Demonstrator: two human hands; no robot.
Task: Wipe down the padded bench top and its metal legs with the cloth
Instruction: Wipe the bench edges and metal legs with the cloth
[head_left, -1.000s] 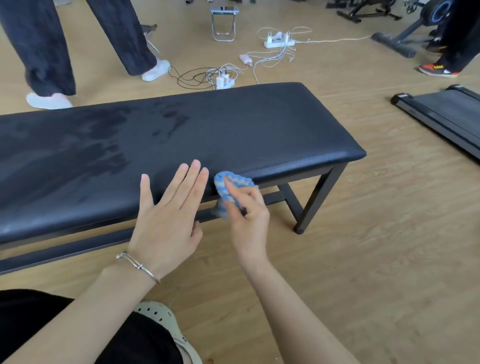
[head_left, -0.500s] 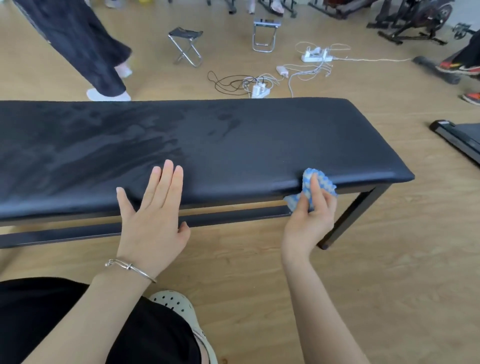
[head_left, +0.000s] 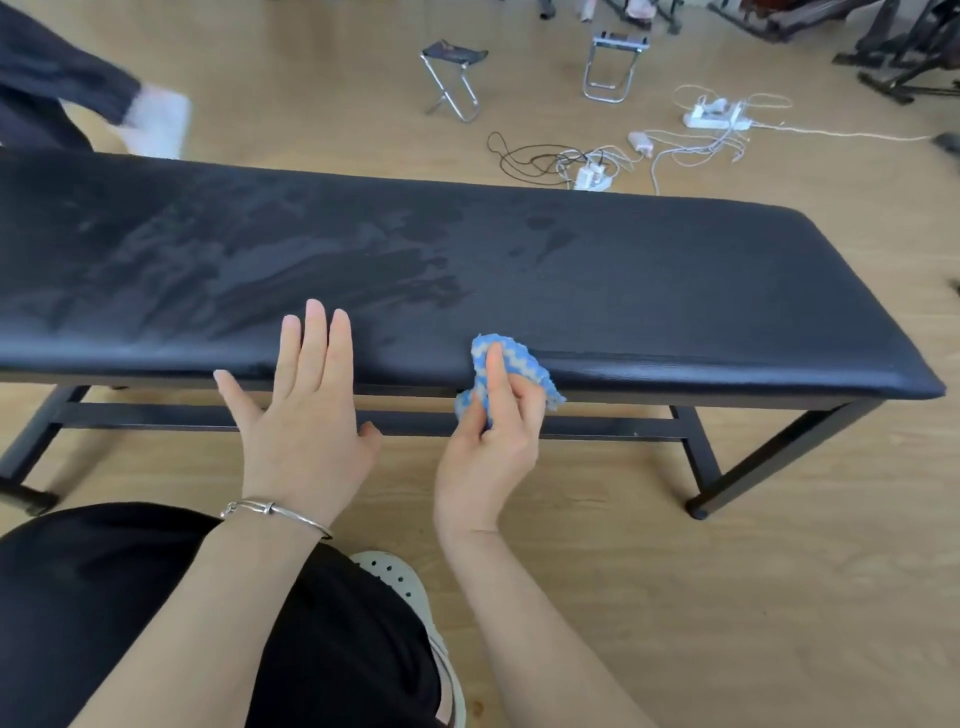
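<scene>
A long black padded bench top spans the view, with damp streaks on its left and middle parts. Black metal legs and a low crossbar show beneath it. My right hand grips a blue and white cloth and presses it against the pad's near edge, right of centre. My left hand lies flat with straight fingers on the near edge, a bracelet on its wrist.
Wooden floor all round. Two small folding stools and a tangle of cables with power strips lie beyond the bench. A person's leg and white shoe move at far left. Exercise machines stand at the back right. My knee and shoe sit below.
My right hand slid the cloth right along the near edge, then back left toward the middle. My left hand stayed flat on the edge. The person behind walked left.
</scene>
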